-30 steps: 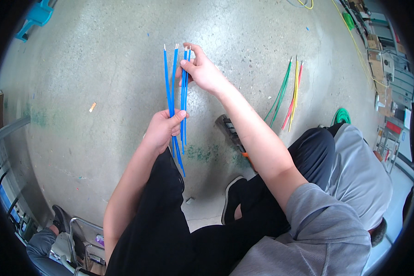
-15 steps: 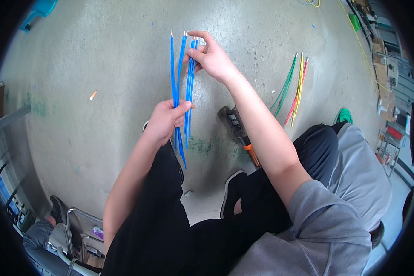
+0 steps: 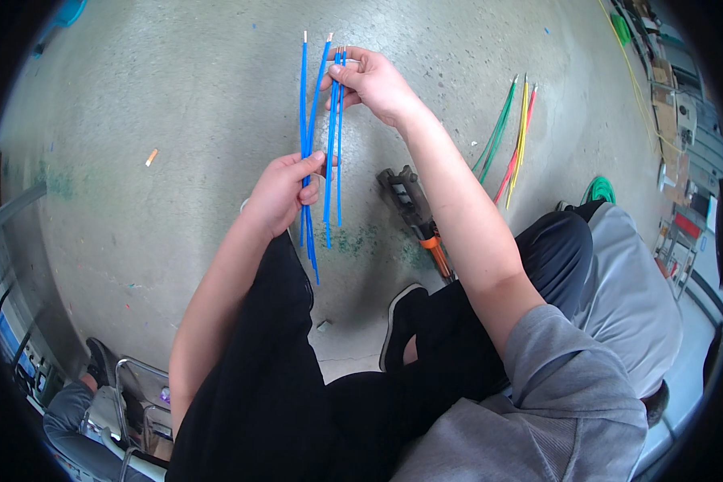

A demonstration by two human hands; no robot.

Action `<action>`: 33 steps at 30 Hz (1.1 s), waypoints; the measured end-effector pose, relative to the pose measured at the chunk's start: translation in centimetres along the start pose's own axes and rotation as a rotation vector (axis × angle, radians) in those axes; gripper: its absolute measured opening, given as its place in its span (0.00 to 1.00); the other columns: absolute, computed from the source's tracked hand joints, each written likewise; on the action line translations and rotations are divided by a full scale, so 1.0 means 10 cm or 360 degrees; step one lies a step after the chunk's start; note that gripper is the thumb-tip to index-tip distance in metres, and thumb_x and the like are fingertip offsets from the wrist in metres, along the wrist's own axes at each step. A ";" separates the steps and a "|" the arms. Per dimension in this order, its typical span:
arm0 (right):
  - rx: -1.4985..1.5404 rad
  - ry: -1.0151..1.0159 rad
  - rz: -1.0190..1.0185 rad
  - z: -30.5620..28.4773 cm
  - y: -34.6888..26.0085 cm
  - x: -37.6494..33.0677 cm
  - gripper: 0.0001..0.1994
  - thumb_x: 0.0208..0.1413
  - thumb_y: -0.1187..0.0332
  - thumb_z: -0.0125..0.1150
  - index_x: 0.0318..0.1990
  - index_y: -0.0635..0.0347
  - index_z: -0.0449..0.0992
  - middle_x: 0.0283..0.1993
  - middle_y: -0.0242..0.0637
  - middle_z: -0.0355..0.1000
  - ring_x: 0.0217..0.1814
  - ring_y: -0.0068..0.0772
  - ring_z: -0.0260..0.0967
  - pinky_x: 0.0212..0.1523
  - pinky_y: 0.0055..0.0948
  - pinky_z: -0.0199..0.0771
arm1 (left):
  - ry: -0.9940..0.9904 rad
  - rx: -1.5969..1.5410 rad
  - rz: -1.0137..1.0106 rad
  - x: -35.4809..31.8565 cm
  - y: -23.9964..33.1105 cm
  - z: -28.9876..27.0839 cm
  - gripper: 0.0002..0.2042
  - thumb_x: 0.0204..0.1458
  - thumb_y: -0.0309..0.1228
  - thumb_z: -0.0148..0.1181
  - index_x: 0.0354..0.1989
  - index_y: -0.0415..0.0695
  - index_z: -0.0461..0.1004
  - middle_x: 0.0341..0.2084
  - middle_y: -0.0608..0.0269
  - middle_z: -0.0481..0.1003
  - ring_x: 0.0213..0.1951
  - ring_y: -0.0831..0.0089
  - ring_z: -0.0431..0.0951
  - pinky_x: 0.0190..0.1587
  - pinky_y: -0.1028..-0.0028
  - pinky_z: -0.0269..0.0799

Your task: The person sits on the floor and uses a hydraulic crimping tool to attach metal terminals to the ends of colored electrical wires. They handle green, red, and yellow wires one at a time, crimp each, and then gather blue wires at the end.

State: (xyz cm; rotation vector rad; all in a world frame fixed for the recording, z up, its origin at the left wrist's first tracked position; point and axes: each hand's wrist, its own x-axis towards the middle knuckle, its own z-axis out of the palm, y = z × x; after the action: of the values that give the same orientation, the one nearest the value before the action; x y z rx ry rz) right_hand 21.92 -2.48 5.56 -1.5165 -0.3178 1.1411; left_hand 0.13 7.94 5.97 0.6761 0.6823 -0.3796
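Several thin blue wires (image 3: 306,104) with bare, copper-coloured tips stand roughly upright over the floor in front of me. My left hand (image 3: 286,191) is closed round them at mid-length, thumb pressed on top, and their lower ends hang below it. Higher up, my right hand (image 3: 371,84) pinches the right-hand wires (image 3: 333,120) between thumb and fingers, just under their stripped tips. Two bundles show: one leans left from my left fist, while the other hangs nearly straight under my right hand.
Green wires (image 3: 500,128), yellow wires (image 3: 522,136) and red wires (image 3: 509,167) lie on the floor to the right. Between my feet and right forearm lies a black tool with an orange handle (image 3: 434,253). A person in grey (image 3: 631,289) crouches at right; a metal-framed chair (image 3: 140,381) stands lower left.
Both hands and the blue wires sit slightly higher in the picture, and the view has shifted a little. The right-hand wires are spread somewhat further apart.
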 end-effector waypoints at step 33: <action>0.1047 -0.0544 -0.0098 -0.17 0.48 0.11 0.15 0.70 0.64 0.56 0.59 0.57 0.65 0.40 0.34 0.76 0.40 0.34 0.80 0.42 0.32 0.85 | -0.0168 -0.0229 -0.0107 0.01 0.07 0.12 0.13 0.68 0.35 0.57 0.48 0.37 0.78 0.30 0.70 0.75 0.22 0.88 0.61 0.27 0.83 0.57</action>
State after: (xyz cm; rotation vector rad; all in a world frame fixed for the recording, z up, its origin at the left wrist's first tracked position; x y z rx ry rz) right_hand 21.89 -4.20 0.63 -0.7334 -0.1865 1.2925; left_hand 1.10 7.58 6.89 0.4943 0.6267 -0.4209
